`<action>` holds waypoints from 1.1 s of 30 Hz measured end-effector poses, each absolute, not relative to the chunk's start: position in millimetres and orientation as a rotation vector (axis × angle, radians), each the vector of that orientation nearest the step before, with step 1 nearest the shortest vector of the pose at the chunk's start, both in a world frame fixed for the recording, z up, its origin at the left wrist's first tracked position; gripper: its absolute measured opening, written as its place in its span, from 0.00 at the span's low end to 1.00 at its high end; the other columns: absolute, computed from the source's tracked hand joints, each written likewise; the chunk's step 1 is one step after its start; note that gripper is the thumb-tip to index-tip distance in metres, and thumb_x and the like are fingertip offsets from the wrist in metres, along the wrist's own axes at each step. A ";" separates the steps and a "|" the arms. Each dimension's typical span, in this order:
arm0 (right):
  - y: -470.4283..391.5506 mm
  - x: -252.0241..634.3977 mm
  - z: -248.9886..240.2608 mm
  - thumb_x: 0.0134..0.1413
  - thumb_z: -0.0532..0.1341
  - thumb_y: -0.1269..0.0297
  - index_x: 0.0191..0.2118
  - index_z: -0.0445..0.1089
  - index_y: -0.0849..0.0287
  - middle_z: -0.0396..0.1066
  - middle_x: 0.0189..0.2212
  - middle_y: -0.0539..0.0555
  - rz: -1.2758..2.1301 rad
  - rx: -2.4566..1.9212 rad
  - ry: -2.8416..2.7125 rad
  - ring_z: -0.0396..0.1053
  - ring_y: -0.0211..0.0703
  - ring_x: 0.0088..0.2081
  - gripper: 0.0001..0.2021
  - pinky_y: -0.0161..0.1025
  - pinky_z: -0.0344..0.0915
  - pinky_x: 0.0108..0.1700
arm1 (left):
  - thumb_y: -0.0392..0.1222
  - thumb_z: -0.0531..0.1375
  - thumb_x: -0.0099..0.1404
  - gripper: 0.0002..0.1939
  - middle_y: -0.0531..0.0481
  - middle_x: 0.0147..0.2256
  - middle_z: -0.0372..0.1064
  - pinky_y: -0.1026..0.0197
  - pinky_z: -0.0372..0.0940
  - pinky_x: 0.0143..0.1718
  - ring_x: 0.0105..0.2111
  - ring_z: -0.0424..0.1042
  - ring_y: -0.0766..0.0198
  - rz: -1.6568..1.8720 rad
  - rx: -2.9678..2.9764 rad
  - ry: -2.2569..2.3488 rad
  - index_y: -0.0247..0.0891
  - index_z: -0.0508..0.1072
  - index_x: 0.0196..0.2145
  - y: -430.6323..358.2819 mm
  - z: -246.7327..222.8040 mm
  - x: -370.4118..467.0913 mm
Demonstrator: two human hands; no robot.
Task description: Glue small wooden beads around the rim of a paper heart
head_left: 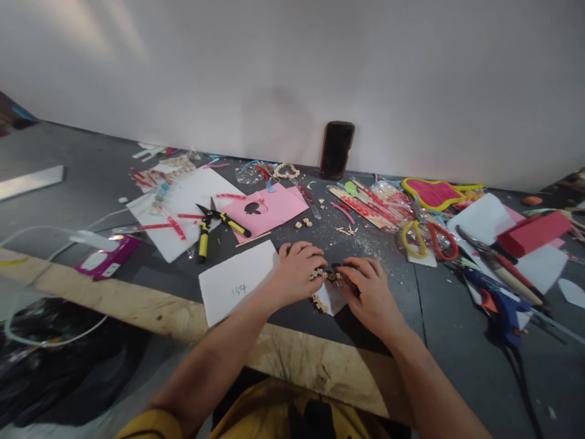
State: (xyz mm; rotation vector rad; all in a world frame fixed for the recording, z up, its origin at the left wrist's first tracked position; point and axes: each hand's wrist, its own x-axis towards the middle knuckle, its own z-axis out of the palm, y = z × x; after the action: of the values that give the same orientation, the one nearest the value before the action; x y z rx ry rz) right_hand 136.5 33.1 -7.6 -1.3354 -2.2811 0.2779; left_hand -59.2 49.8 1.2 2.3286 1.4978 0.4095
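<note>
Between both hands, just above the table's front edge, is a curved chain of small light-brown wooden pieces (329, 276). My left hand (297, 271) grips its left end with thumb and fingertips, the fingers bent. At the other end, my right hand (371, 294) pinches it; its fingertips partly hide that end. Below them lies a small white paper (336, 299) with more wooden pieces (319, 303) along its left side. A white sheet marked "154" (240, 283) lies beside my left forearm. Small wooden clusters (303, 223) sit beyond my hands.
Yellow-black pliers (212, 225) and pink paper (269, 210) lie at the back left. A phone (337, 150) leans against the wall. On the right are scissors (423, 235), a blue glue gun (500, 302) and red-handled pliers (507, 265). A purple box (108, 257) stands left.
</note>
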 end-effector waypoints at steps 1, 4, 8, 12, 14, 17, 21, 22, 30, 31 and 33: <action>33.0 136.5 -7.4 0.57 0.55 0.67 0.44 0.72 0.54 0.69 0.45 0.58 0.281 -1.337 -2.279 0.60 0.51 0.49 0.12 0.53 0.60 0.49 | 0.44 0.56 0.58 0.11 0.54 0.50 0.67 0.45 0.46 0.54 0.54 0.56 0.54 0.411 2.326 1.503 0.47 0.72 0.39 49.6 1.1 -59.2; 33.2 136.7 -7.6 0.57 0.55 0.67 0.43 0.72 0.54 0.69 0.44 0.58 0.277 -1.335 -2.285 0.60 0.51 0.48 0.11 0.53 0.60 0.50 | 0.44 0.57 0.58 0.10 0.54 0.50 0.67 0.44 0.46 0.54 0.54 0.57 0.54 0.421 2.315 1.528 0.47 0.73 0.38 49.6 1.4 -59.1; 34.5 138.2 -9.8 0.56 0.55 0.67 0.44 0.72 0.53 0.69 0.44 0.58 0.252 -1.326 -2.281 0.61 0.51 0.49 0.12 0.53 0.60 0.50 | 0.44 0.57 0.58 0.09 0.54 0.49 0.68 0.44 0.45 0.55 0.54 0.57 0.54 0.408 2.313 1.524 0.47 0.73 0.38 49.5 1.3 -57.8; 35.4 140.3 -11.1 0.56 0.55 0.67 0.43 0.72 0.53 0.69 0.44 0.57 0.251 -1.315 -2.273 0.61 0.51 0.48 0.12 0.53 0.61 0.49 | 0.44 0.57 0.58 0.09 0.54 0.49 0.68 0.44 0.45 0.55 0.54 0.57 0.54 0.409 2.335 1.502 0.47 0.73 0.37 49.3 -1.0 -55.8; 35.4 141.2 -11.2 0.56 0.55 0.67 0.43 0.72 0.52 0.69 0.44 0.57 0.261 -1.316 -2.268 0.61 0.51 0.48 0.12 0.53 0.61 0.49 | 0.44 0.57 0.59 0.08 0.54 0.49 0.68 0.44 0.45 0.54 0.53 0.57 0.55 0.421 2.343 1.499 0.47 0.74 0.36 49.3 -2.5 -55.5; 35.3 141.9 -11.0 0.56 0.55 0.68 0.43 0.72 0.53 0.69 0.44 0.57 0.260 -1.318 -2.268 0.62 0.50 0.48 0.12 0.53 0.61 0.49 | 0.45 0.57 0.59 0.08 0.54 0.49 0.68 0.44 0.45 0.54 0.54 0.57 0.55 0.427 2.350 1.497 0.47 0.74 0.36 49.5 -3.5 -56.0; 34.9 141.9 -9.9 0.56 0.55 0.68 0.43 0.72 0.55 0.69 0.44 0.58 0.265 -1.327 -2.271 0.61 0.51 0.48 0.11 0.53 0.60 0.50 | 0.46 0.57 0.59 0.09 0.54 0.49 0.68 0.44 0.45 0.54 0.54 0.57 0.54 0.420 2.334 1.512 0.48 0.73 0.37 49.9 -1.1 -57.8; 34.8 141.8 -9.4 0.56 0.55 0.68 0.43 0.72 0.55 0.69 0.44 0.58 0.269 -1.327 -2.269 0.61 0.51 0.48 0.11 0.53 0.60 0.50 | 0.45 0.57 0.59 0.09 0.54 0.49 0.68 0.44 0.45 0.54 0.54 0.57 0.54 0.423 2.326 1.524 0.48 0.73 0.37 50.1 -0.2 -58.3; 35.3 142.8 -7.7 0.56 0.55 0.69 0.42 0.72 0.56 0.70 0.43 0.58 0.272 -1.320 -2.238 0.61 0.50 0.48 0.11 0.52 0.60 0.50 | 0.39 0.53 0.62 0.11 0.54 0.49 0.68 0.47 0.49 0.53 0.53 0.59 0.57 0.499 2.280 1.618 0.48 0.73 0.39 54.7 4.7 -69.9; 35.5 143.4 -7.9 0.56 0.55 0.70 0.42 0.72 0.57 0.70 0.43 0.58 0.271 -1.314 -2.229 0.61 0.49 0.47 0.11 0.51 0.60 0.50 | 0.38 0.53 0.62 0.12 0.54 0.49 0.68 0.48 0.49 0.53 0.53 0.60 0.58 0.508 2.269 1.632 0.48 0.73 0.40 55.3 5.1 -71.5; 36.0 144.6 -8.3 0.56 0.54 0.70 0.41 0.72 0.57 0.70 0.42 0.58 0.272 -1.302 -2.212 0.61 0.49 0.47 0.11 0.51 0.60 0.50 | 0.39 0.54 0.62 0.11 0.54 0.49 0.68 0.48 0.50 0.53 0.53 0.59 0.57 0.498 2.268 1.624 0.48 0.74 0.39 55.8 5.3 -73.4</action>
State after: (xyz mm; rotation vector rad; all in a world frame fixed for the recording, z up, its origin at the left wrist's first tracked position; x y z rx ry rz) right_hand 144.6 36.0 -8.3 -1.3022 -2.2122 0.2724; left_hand -73.4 55.8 5.3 2.2685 1.6241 0.4977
